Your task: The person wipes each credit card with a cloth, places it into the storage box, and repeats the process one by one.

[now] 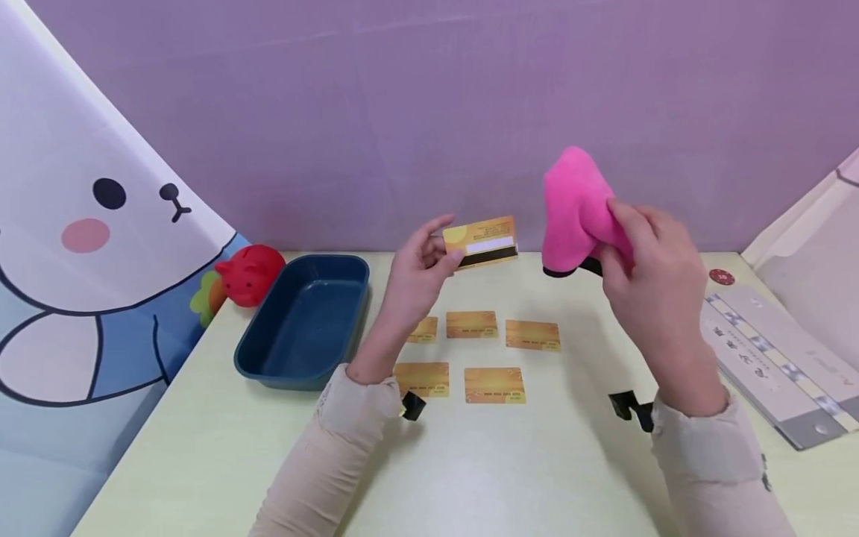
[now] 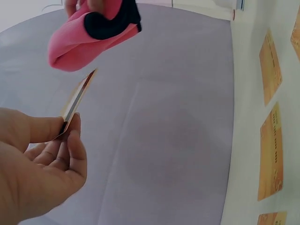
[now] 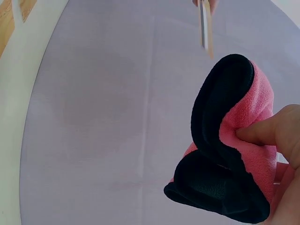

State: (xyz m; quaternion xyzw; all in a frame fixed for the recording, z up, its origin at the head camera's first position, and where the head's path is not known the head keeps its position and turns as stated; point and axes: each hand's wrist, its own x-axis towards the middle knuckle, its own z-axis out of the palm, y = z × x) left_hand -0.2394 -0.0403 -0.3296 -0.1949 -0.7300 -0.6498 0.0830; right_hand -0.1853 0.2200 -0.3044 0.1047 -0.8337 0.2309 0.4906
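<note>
The table is being backed by a purple backdrop. Left side is being taken up by a blue tray, right side by a flat white-and-grey printed item. A pink cloth piece with black trim is being gripped in the air by the right hand, thumb against fingers. The tray is being flanked at its back left by a red piggy bank; contact can't be told. An orange card, striped side to the head camera, is being pinched by the left hand near the cloth, not touching it. Five orange cards are being borne by the table: three behind, two in front, leftmost ones being partly covered by the left arm. A red chip is being seen near the printed item's back end.
</note>
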